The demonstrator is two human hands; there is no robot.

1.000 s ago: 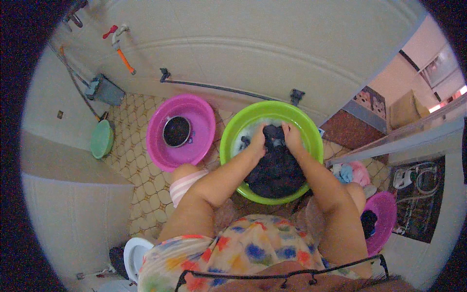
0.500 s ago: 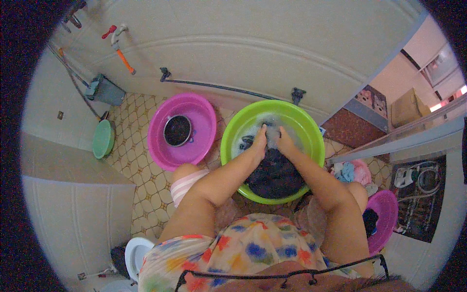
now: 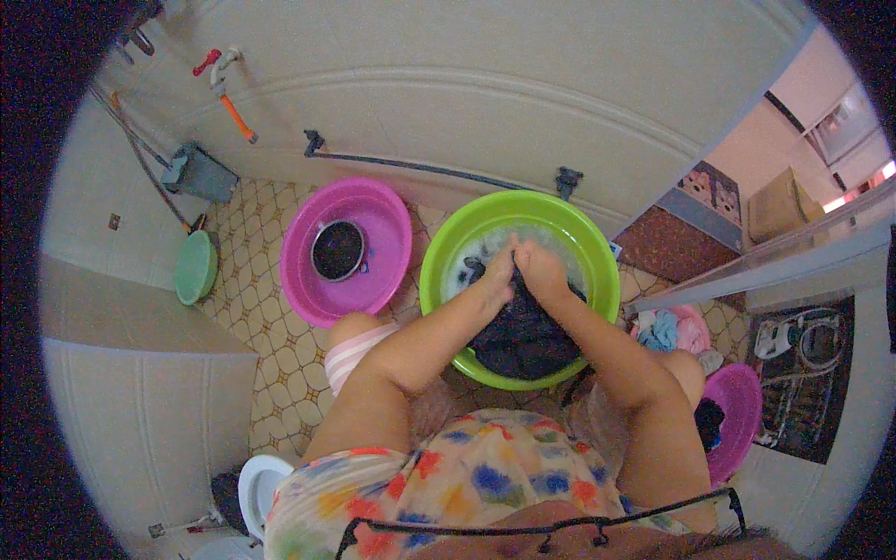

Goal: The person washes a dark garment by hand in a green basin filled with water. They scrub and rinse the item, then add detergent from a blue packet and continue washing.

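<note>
A lime-green basin (image 3: pixel 597 235) stands in front of me, with soapy water (image 3: pixel 474 250) in its far part. A soaked black garment (image 3: pixel 525 338) fills the near half of the basin and runs up between my hands. My left hand (image 3: pixel 500 280) is closed on a bunched part of the cloth. Right beside it, my right hand (image 3: pixel 539 269) is curled over the same cloth, knuckles up. The two hands nearly touch over the middle of the basin. Their fingertips are hidden by the cloth and by each other.
To the left is a pink basin (image 3: pixel 397 210) holding a round dark-filled bowl (image 3: pixel 338 250). Farther left are a small green basin (image 3: pixel 196 268) and a grey bin (image 3: pixel 201 174). At right sit a magenta basin (image 3: pixel 744 401) and a pile of clothes (image 3: pixel 661 329). A pipe (image 3: pixel 420 168) runs along the wall.
My hands have come closer together. The right one has turned from held apart and upright to a curled grip on the black garment, and more cloth is drawn up between them.
</note>
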